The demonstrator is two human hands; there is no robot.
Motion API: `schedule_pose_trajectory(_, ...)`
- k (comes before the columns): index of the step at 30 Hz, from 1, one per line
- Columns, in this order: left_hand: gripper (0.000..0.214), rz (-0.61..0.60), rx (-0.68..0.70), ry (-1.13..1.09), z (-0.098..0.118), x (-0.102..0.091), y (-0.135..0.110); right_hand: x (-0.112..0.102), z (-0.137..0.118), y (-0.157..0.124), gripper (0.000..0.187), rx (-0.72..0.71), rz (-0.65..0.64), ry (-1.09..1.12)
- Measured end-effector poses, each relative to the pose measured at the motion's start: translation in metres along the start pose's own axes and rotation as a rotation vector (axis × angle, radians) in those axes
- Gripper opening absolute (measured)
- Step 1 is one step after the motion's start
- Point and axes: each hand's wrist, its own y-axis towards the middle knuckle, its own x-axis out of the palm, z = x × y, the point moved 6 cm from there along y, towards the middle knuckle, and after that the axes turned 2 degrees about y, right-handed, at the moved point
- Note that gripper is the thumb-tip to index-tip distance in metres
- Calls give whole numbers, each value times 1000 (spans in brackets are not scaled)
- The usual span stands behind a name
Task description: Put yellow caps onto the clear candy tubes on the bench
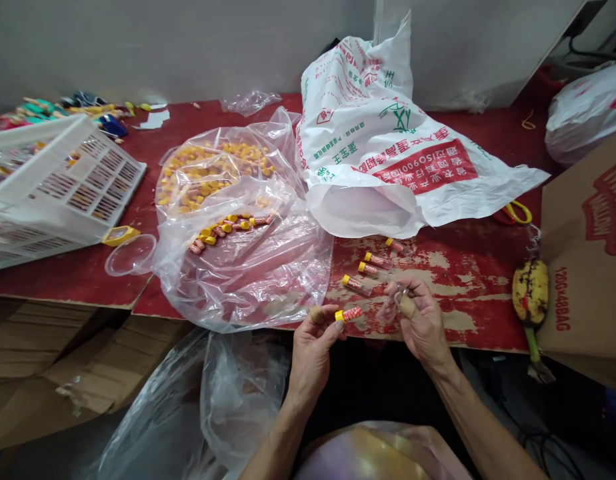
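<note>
Between the thumb and fingers of my left hand (312,350) is a small tube with a yellow cap (349,314), its red-and-white label pointing right. My right hand (424,320) is closed around clear, shiny plastic pieces (388,308); their exact kind I cannot make out. Tan tape covers a fingertip on each hand. Beyond the hands, several similar yellow-capped tubes (357,286) lie in a slanting row on the worn red table (468,287). To the left, a clear plastic bag (258,287) holds many more tubes (213,170), with a few near its mouth.
A white printed sack (368,143) lies behind the tubes, its mouth facing me. At left stands a white plastic basket (83,177) beside a clear round lid (132,255). At right are a cardboard box (588,267), a spotted banana (531,293) and yellow-handled scissors (519,213).
</note>
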Motion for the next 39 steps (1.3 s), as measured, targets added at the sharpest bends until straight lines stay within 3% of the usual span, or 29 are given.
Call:
schedule_pose_trajectory(6, 23, -15, -7, -7, -7, 2, 0, 1, 9, -12, 23, -95, -8, -11)
schedule_pose_trajectory(11, 23, -21, -27, -19, -10, 4, 0, 6, 12, -15, 25, 3, -84, -156)
schedule_pose_trajectory(15, 23, -46, 16, 115, -5, 11, -5, 16, 9, -19, 23, 47, -239, -352)
schedule_pose_trajectory(19, 23, -77, 101, 271, 1, 19, -14, 27, 4, -27, 14, -72, -441, -623)
schedule_pose_trajectory(28, 30, -143, 191, 353, -3, 30, -29, 25, 11, -46, 15, -274, -276, -751)
schedule_pose_trajectory(33, 34, -232, 222, 395, 13, 41, -18, 9, 18, -26, 25, -293, -272, -839)
schedule_pose_trajectory(36, 37, -67, 419, 509, 48, 24, 0, -8, 9, 5, 35, -393, -201, -994)
schedule_pose_trajectory(39, 29, 216, 618, 760, 88, -18, 28, -28, 4, 32, 43, -569, -118, -1222)
